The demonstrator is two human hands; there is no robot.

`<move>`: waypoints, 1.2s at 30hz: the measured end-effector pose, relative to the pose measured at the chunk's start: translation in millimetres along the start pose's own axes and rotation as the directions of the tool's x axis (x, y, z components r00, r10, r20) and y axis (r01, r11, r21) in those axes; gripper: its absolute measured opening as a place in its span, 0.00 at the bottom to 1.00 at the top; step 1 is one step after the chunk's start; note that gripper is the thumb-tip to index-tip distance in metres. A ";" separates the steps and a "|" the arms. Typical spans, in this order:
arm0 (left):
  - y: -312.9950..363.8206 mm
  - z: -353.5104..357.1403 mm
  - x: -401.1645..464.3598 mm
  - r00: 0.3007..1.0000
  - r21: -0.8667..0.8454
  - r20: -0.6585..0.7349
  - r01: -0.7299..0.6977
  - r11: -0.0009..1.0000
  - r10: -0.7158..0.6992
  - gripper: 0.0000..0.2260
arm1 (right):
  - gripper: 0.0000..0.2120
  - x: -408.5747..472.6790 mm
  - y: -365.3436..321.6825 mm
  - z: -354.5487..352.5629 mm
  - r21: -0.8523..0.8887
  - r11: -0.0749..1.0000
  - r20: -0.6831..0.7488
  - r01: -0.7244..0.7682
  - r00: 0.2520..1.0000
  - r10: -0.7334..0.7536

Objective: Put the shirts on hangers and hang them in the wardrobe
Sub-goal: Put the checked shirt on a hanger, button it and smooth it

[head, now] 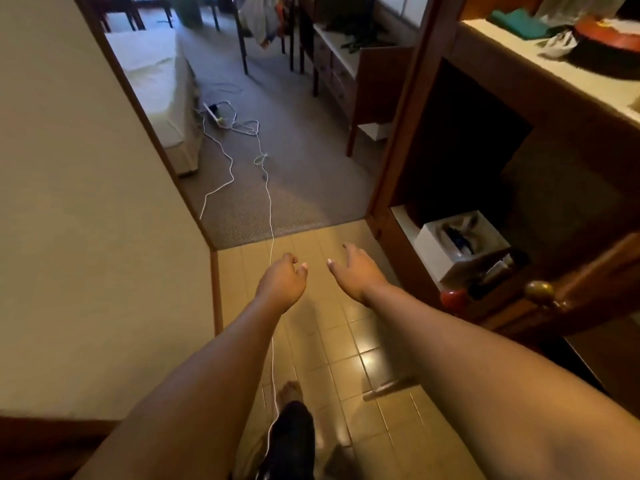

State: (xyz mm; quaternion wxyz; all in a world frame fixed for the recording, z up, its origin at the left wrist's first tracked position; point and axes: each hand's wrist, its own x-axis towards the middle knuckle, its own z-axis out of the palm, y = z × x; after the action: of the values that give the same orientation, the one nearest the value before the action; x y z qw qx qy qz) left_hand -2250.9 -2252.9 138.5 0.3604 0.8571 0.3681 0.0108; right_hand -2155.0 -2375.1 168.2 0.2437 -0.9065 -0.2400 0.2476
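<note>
A tiled passage opening onto a carpeted bedroom.

Glossy beige floor tiles (pixel 349 344) meet grey carpet (pixel 294 161) at a doorway framed in dark wood. A plain cream wall (pixel 86 202) fills the left side. On the carpet, a white-covered bed (pixel 152 81) stands at left, a wooden desk with drawers (pixel 341 69) at right, and white cables (pixel 239 133) trail across the floor. Warm, dim light reflects off the tiles.

Two bare arms reached forward over a tiled floor (pixel 349 348), the left hand (pixel 282 282) and right hand (pixel 356 271) held near each other, fingers loosely curled and holding nothing. A white cable (pixel 268 202) ran across the carpet (pixel 294 140) toward a bed (pixel 152 74). To the right, an open wooden door (pixel 588 282) showed a white box (pixel 460 244).
</note>
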 end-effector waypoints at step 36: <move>260.7 -148.7 904.9 0.968 0.159 0.122 -0.235 0.959 0.217 0.19 | 0.32 857.5 -180.2 -283.3 0.072 0.984 -0.120 -0.161 0.978 0.169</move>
State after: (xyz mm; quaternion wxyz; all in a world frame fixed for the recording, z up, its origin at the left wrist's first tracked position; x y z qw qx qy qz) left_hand -1471.2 -1706.6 188.4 0.2999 0.9208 0.2480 -0.0243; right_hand -1397.8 -1852.0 199.5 0.2649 -0.9291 -0.1402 0.2168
